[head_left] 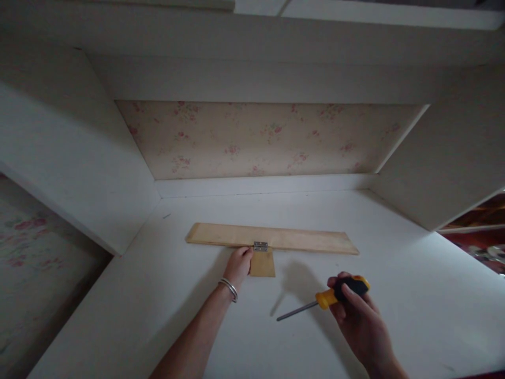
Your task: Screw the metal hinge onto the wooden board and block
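Observation:
A long pale wooden board (307,238) lies crosswise on the white surface. A small metal hinge (260,246) joins its near edge to a small wooden piece (262,265). My left hand (239,266) is closed at the left side of the small piece, by the hinge, with a bracelet at the wrist; its fingertips are partly hidden. In my right hand (357,316) I grip a screwdriver (325,298) with a yellow and black handle. Its shaft points left and slightly down, above the surface and apart from the wood.
The white surface (158,300) is bounded by a left side panel (71,142), a right side panel (426,152) and a flowered back wall (268,139). A small thin item (167,216), perhaps a screw or nail, lies near the back left. Overhead runs a white shelf (252,37).

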`<state>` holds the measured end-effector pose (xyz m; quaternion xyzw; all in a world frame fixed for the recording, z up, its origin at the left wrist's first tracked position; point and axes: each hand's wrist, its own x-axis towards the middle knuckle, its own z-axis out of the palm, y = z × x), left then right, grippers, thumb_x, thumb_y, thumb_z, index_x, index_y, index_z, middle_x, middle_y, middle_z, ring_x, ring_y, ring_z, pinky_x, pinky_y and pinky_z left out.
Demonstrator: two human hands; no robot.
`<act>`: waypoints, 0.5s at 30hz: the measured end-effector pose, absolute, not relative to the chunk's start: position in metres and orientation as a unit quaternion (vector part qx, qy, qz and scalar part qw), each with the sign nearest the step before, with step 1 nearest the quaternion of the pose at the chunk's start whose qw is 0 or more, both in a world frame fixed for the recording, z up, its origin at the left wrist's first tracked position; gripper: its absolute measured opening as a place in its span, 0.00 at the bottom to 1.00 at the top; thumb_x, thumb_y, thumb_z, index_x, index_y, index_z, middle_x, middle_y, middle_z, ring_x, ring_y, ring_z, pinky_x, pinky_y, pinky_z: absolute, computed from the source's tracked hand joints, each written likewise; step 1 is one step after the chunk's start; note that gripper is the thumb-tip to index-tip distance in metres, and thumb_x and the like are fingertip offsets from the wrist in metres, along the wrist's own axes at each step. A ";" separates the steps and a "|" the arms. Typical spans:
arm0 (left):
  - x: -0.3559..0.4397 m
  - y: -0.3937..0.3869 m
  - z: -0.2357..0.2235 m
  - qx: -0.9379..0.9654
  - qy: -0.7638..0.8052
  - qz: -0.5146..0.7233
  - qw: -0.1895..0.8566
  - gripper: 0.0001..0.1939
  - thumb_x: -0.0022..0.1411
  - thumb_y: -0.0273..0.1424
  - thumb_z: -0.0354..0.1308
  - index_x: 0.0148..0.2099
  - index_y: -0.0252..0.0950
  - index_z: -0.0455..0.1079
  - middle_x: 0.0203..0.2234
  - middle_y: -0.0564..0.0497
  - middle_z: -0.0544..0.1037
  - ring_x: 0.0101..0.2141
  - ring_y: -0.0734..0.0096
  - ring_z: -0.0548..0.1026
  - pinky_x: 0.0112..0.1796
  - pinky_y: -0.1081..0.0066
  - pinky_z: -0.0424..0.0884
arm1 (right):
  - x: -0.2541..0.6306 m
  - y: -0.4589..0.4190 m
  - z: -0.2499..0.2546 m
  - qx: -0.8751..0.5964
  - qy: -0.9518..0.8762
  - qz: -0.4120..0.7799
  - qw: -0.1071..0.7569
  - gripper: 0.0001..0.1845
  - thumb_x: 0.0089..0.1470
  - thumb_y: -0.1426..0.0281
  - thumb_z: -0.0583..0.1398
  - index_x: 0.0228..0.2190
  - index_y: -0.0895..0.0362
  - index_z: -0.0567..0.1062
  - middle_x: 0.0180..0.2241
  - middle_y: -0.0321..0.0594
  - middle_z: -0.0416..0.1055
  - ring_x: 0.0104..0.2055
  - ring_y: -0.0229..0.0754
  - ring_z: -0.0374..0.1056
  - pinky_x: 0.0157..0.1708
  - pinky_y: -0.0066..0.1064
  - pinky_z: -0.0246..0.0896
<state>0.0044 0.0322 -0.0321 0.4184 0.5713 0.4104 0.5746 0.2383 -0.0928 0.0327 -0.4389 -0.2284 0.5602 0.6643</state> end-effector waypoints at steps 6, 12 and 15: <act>0.005 0.031 -0.028 0.419 0.565 0.420 0.573 0.15 0.53 0.42 0.55 0.27 0.35 0.67 0.17 0.57 0.64 0.16 0.79 0.60 0.20 0.76 0.54 | 0.229 -0.095 0.017 -0.435 -0.214 0.576 0.659 0.16 0.43 0.65 0.66 0.37 0.49 0.72 0.33 0.35 0.69 0.18 0.28 0.55 0.16 0.24 0.55; 0.005 0.031 -0.026 0.416 0.569 0.415 0.575 0.14 0.53 0.41 0.55 0.27 0.34 0.66 0.17 0.57 0.63 0.17 0.79 0.62 0.18 0.77 0.51 | 0.226 -0.099 0.013 -0.436 -0.201 0.578 0.660 0.14 0.44 0.64 0.65 0.36 0.49 0.72 0.33 0.34 0.69 0.18 0.27 0.55 0.16 0.21 0.55; 0.006 0.031 -0.025 0.406 0.574 0.413 0.579 0.14 0.54 0.41 0.55 0.27 0.34 0.66 0.17 0.56 0.66 0.17 0.78 0.64 0.18 0.77 0.51 | 0.225 -0.100 0.013 -0.436 -0.198 0.578 0.661 0.15 0.44 0.65 0.66 0.36 0.50 0.72 0.33 0.34 0.70 0.18 0.27 0.55 0.16 0.22 0.57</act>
